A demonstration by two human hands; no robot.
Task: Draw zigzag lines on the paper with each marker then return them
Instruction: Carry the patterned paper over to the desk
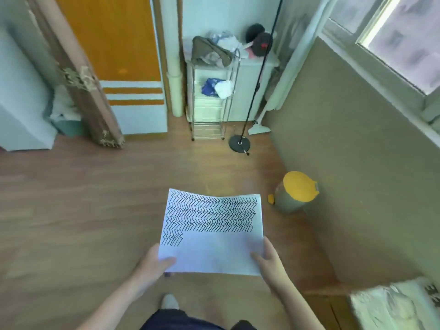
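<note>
I hold a white sheet of paper [214, 248] in the air in front of me, above the wooden floor. Dark zigzag lines cover its upper half and a short block at the left. My left hand [154, 263] pinches the sheet's lower left corner, thumb on top. My right hand [266, 258] pinches the lower right corner the same way. No marker is in view.
A bin with a yellow lid [297, 190] stands by the olive wall at the right. A wire rack [212, 96] with clothes and a black lamp stand base [239, 144] are at the back. An orange door [112, 44] is at the back left. My foot [170, 301] is below.
</note>
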